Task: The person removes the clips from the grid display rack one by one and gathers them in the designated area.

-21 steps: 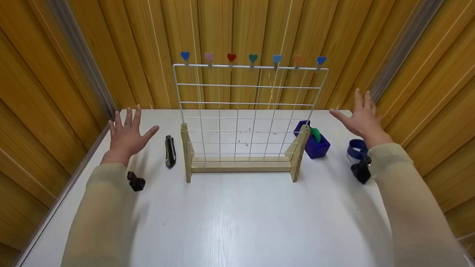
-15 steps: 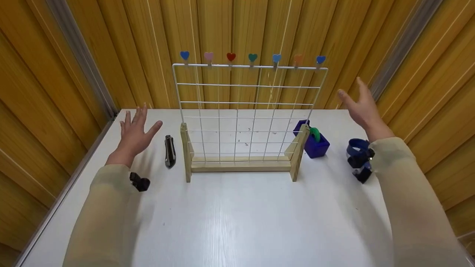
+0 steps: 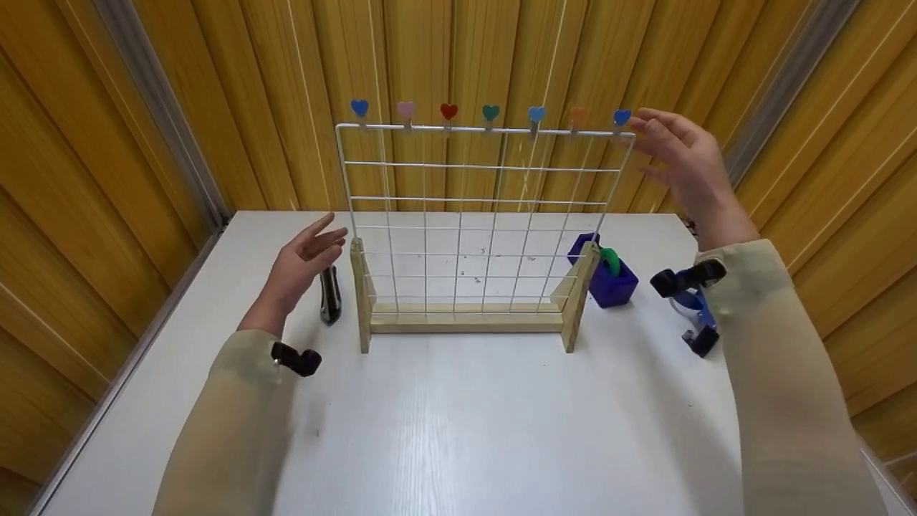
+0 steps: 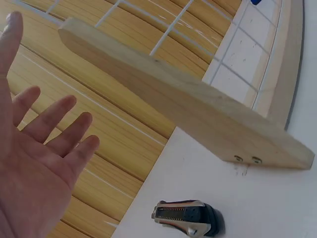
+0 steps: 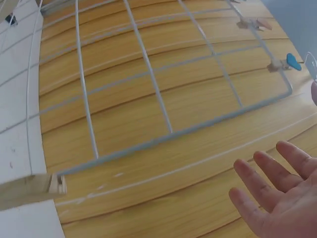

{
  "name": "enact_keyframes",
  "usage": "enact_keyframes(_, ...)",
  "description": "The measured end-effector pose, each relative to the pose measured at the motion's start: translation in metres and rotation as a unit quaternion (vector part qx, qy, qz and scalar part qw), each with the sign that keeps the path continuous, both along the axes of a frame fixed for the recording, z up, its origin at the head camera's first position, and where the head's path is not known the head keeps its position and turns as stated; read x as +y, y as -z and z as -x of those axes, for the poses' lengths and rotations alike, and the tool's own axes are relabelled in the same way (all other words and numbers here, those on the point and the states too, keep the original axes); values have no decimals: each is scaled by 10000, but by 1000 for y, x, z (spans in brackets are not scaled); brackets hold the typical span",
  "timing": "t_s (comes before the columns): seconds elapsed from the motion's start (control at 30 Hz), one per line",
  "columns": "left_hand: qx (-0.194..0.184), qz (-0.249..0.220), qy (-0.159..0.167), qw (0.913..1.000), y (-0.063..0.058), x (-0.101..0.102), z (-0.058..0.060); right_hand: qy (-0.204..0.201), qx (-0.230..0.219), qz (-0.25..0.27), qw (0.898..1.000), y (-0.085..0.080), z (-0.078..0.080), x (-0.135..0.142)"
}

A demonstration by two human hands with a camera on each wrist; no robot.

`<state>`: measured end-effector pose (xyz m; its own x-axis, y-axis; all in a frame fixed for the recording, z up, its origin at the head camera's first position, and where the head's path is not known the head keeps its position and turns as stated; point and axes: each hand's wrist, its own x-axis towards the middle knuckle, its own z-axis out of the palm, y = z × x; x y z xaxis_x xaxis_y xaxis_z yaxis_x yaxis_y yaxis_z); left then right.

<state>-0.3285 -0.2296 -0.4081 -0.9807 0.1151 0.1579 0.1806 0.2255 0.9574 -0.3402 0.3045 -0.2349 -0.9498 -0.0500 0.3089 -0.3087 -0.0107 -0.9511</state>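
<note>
A white wire grid rack (image 3: 476, 168) stands upright in a wooden base (image 3: 466, 326). Along its top bar sit several heart-shaped clips, with a blue heart clip (image 3: 622, 117) at the right end. My right hand (image 3: 691, 161) is beside that corner, fingers spread; the right wrist view shows the blue heart clip (image 5: 293, 61) apart from the fingers. Near the left wooden support (image 3: 360, 294) hovers my left hand (image 3: 297, 261), palm towards it and holding nothing. Just below that hand lies a utility knife (image 3: 330, 297), its top end partly covered in the head view.
A purple tape dispenser (image 3: 614, 285) with a green roll stands behind the right support. Farther right, a blue band-like object (image 3: 691, 301) is partly hidden by the wrist camera (image 3: 688, 278). Wood-panelled walls (image 3: 444, 64) enclose the white table (image 3: 458, 423).
My right hand has moved up and left to the rack's top right corner. The left hand has moved right towards the left support, turning its palm inward.
</note>
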Motion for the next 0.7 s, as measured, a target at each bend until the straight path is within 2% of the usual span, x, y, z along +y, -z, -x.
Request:
enact_keyframes(0.1, -107, -150, 149, 9997, 5, 5, 0, -287, 41, 406, 9988, -8, -1, -12)
enact_keyframes(0.27, -519, -63, 262, 9983, 11, 9, 1, -536, 51, 743, 9958, -17, 1, -28)
enact_keyframes(0.43, -674, -112, 291, 9972, 13, 12, 1, -471, 109, 886, 9949, -20, 2, -33)
enact_keyframes(0.7, -650, 24, 223, 9976, 14, 17, 3, -305, 176, 812, 9961, -20, 3, -32)
